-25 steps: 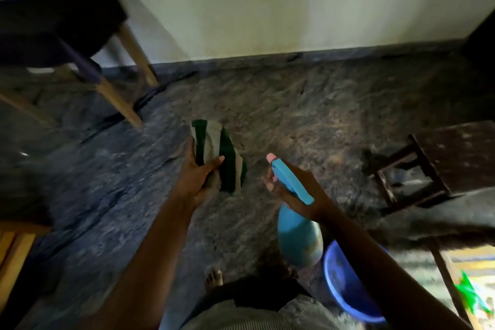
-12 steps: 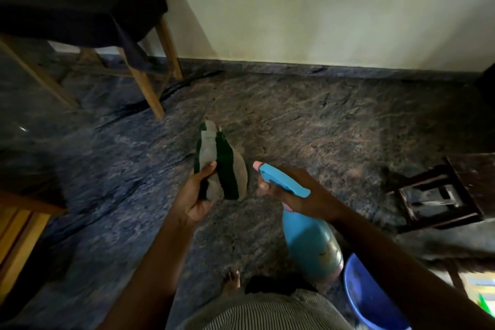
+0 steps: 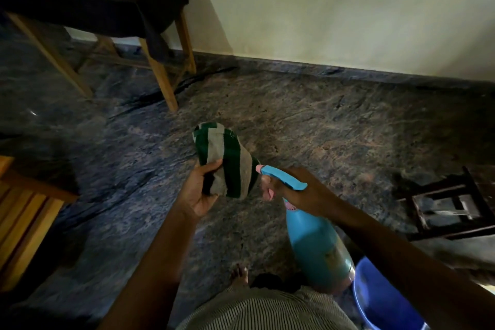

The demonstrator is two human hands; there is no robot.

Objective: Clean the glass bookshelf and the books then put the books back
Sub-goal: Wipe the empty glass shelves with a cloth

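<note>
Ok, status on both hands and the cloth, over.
Left hand holds striped cloth. Right hand grips spray bottle, nozzle pointed at cloth, close. Nothing between nozzle and cloth.

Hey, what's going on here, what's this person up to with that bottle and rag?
A person stands on a dark stone floor. Their left hand holds up a green and grey striped cloth, and their right hand grips a blue spray bottle, nozzle aimed at the cloth from close by. It looks like they are wetting the cloth before wiping. A blue basin sits by their feet. No bookshelf is in view.
</note>
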